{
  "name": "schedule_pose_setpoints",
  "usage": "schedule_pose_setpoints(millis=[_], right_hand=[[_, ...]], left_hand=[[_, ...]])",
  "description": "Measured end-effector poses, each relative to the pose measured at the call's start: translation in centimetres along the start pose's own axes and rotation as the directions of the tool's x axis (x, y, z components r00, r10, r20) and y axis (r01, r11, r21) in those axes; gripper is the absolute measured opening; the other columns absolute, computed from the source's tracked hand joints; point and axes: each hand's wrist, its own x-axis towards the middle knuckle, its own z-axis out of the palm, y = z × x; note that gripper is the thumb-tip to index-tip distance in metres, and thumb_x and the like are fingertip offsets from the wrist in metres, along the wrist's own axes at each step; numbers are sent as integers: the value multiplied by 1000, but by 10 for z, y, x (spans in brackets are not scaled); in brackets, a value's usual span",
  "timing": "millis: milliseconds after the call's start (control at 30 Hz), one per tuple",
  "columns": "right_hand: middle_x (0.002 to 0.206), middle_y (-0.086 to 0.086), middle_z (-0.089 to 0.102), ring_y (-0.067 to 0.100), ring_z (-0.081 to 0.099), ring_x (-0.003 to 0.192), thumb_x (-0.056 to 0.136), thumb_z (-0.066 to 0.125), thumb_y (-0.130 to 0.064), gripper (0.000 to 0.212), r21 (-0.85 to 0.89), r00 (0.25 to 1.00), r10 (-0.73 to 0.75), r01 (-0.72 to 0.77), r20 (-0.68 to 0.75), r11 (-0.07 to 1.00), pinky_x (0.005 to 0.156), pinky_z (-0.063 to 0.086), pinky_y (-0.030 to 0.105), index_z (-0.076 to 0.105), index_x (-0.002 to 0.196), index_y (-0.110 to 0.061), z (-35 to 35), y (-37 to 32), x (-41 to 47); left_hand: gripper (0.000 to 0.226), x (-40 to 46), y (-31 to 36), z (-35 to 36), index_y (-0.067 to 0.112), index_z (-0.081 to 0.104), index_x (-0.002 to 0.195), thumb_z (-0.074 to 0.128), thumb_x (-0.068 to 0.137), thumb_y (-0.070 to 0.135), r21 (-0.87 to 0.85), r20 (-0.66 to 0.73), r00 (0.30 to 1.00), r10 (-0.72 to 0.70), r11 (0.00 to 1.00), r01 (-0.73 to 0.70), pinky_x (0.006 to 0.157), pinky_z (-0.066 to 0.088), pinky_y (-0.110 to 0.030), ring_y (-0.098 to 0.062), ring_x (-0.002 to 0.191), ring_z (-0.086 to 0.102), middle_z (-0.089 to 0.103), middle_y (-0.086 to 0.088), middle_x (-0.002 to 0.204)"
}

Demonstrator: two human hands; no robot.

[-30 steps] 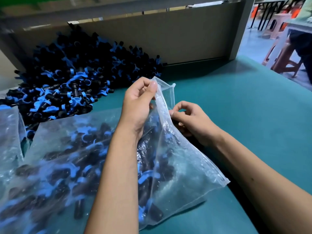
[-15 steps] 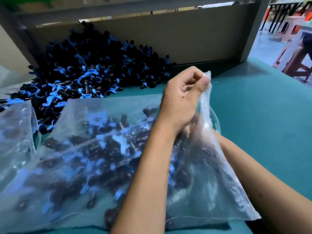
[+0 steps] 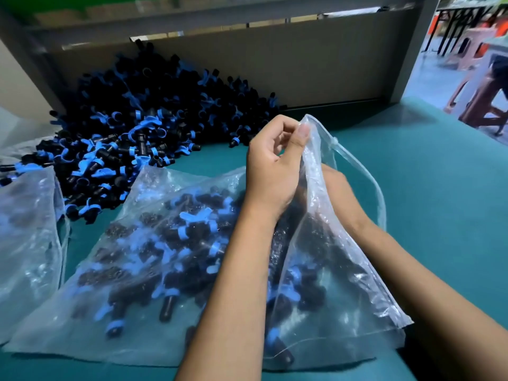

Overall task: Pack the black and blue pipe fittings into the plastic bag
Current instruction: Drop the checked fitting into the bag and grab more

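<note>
We note the left hand (image 3: 275, 166) raised over the green table (image 3: 428, 188), thumb and curled fingers pinching the top edge of the clear plastic bag (image 3: 324, 243) and holding that edge up. The right hand (image 3: 334, 188) sits behind/inside the bag film, seen only through the plastic; whether it grasps anything we cannot tell. Right forearm runs along the bag's right side.

Bag lies on the table in front of us, mouth lifted towards the far side, approx. half filled w/ black and blue pipe fittings (image 3: 192, 243) visible through the film. A loose pile of fittings (image 3: 143, 127) rests at the table's far left, against the grey back panel (image 3: 316, 67). A second plastic bag (image 3: 27, 229) lies at the left edge, just beside the main one. Pink stools (image 3: 472, 86) stand on the floor beyond the table, far right.
</note>
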Motion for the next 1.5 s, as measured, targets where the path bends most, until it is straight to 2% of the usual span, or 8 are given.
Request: schedule_pose_setpoints(millis=[200,267,367,567,800,1000,1200,1500], right_hand=[[121,0,64,18,55,110,99,43,-19,34,-448,987,-108,150,118,882,98,44,37,64,118,1,-10,17,23],[111,-22,62,-5,53,104,102,41,-11,32,-383,990,-75,117,123,916,101,44,20,67,114,1,-16,20,31],[48,-13,50,-2,42,48,78,54,-14,23,-187,979,188,-199,-80,962,49,37,17,54,56,-19,-24,20,44],[56,10,57,14,47,36,75,37,9,32,494,636,566,-314,-524,811,42,37,18,54,60,-13,-59,37,95],[66,6,70,12,63,50,78,48,-2,27,-77,920,350,-367,-175,927,41,48,21,68,67,-15,-16,34,157],[134,12,60,30,49,128,94,58,-22,38,-695,875,225,159,428,701,102,34,31,62,132,-20,50,52,188],[163,7,14,38,20,141,95,48,-15,61,-771,823,323,201,467,604,117,30,50,35,153,-32,80,83,201],[102,9,55,30,57,101,86,63,-10,16,-689,970,57,126,237,714,73,39,29,73,98,-10,84,67,185]], left_hand=[[19,-1,-5,2,10,61,86,58,105,10,-51,-146,988,-42,998,35,63,40,-31,-21,69,46,54,-12,74],[19,0,-11,-2,8,63,88,56,106,10,16,-91,995,-47,999,48,74,52,-35,-19,77,58,64,-11,82],[25,0,-18,-12,12,68,83,56,105,14,219,-20,997,-70,973,72,81,56,-30,-9,89,66,73,2,92],[24,7,-10,-31,12,71,79,63,100,19,416,-153,987,-40,904,101,65,43,-24,-13,69,58,69,5,75],[24,22,-22,-46,20,64,71,66,94,25,676,-199,953,-229,671,303,63,44,-29,-17,69,61,65,7,68],[26,35,-44,-70,21,61,68,66,93,26,780,-225,944,-242,535,324,68,49,-34,-25,82,61,65,5,77],[21,37,-50,-65,21,65,71,68,91,28,798,-150,942,-302,525,295,75,56,-40,-25,85,63,66,7,76],[17,38,-44,-63,22,69,73,65,91,23,734,-198,937,-288,590,336,68,52,-33,-21,81,64,67,8,77]])
